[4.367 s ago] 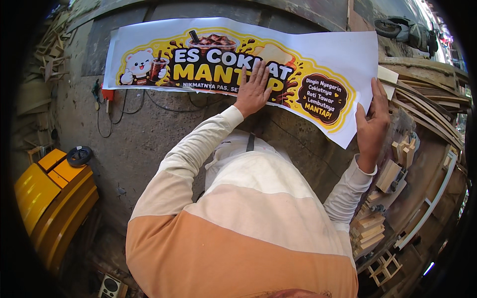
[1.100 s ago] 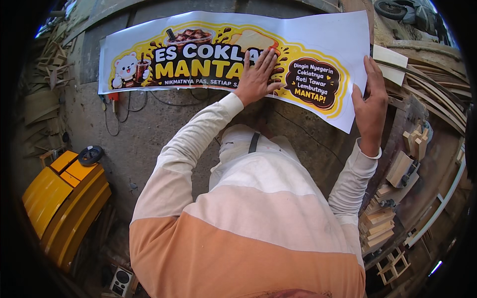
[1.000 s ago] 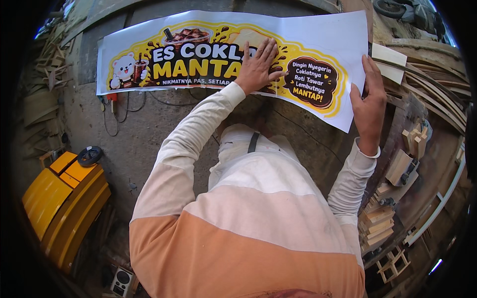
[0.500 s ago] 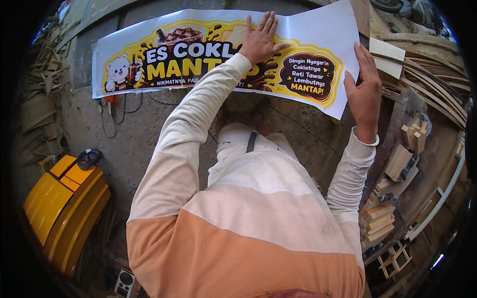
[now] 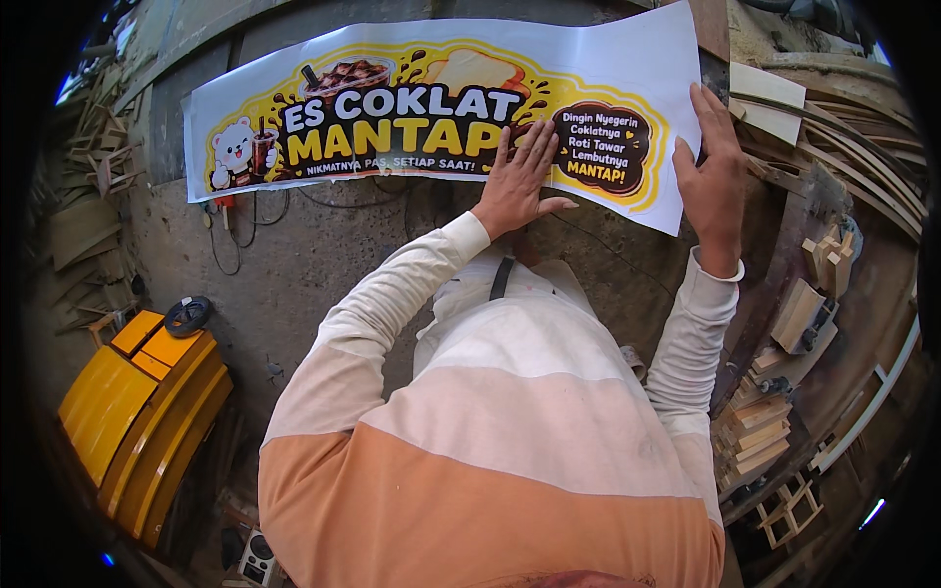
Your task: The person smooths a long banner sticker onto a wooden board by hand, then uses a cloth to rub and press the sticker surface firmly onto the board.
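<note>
Two hands press a long printed banner [image 5: 441, 108] flat against a grey concrete surface [image 5: 323, 274]. The left hand [image 5: 518, 181] lies palm-down with fingers spread on the lower middle of the sheet, just below the dark lettering panel and beside the dark oval patch. The right hand [image 5: 714, 171] is also open, fingers together and extended, laid along the banner's right edge with its fingertips near the top corner. Neither hand grips anything; both are flat and well apart from each other.

The banner stretches from a cartoon bear [image 5: 235, 152] at its far left end across to the white margin under the right hand. A slight ripple shows near the top right, so the sheet is not yet fully smooth there.

To do this well, the person would likely keep the right hand anchoring the edge while the left palm sweeps outward from the middle, pushing air and wrinkles toward the free end. Even pressure matters; lifting the anchoring hand too soon could let the sheet skew.

Nearby things include a yellow moulded case [image 5: 137, 412] at lower left with a black coil [image 5: 186, 316] beside it, loose cables [image 5: 245, 225] under the banner's left part, and stacked wooden offcuts [image 5: 760, 431] at right.
</note>
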{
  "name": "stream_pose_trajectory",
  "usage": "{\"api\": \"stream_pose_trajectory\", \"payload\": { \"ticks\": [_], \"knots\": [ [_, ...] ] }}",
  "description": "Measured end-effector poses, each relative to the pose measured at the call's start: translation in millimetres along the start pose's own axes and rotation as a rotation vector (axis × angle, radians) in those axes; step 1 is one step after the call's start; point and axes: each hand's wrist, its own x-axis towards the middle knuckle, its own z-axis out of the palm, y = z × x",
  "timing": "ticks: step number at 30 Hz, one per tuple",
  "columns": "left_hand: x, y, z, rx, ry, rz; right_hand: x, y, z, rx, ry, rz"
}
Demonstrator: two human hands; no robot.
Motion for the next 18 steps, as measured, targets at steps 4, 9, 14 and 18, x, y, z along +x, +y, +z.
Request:
{"api": "stream_pose_trajectory", "payload": {
  "ticks": [4, 9, 14, 18],
  "knots": [
    [24, -25, 3, 0.004, 0.098, -0.027, -3, 6, 1, 0.020, -0.016, 0.021],
    [99, -82, 17, 0.026, 0.265, -0.061, -5, 17, 4, 0.007, -0.003, -0.022],
    [123, -84, 18, 0.002, 0.340, -0.064, -6, 25, 8, 0.024, -0.005, -0.010],
    [90, -52, 15, -0.049, 0.258, -0.040, -9, 35, 11, 0.031, -0.003, 0.013]
  ]
}}
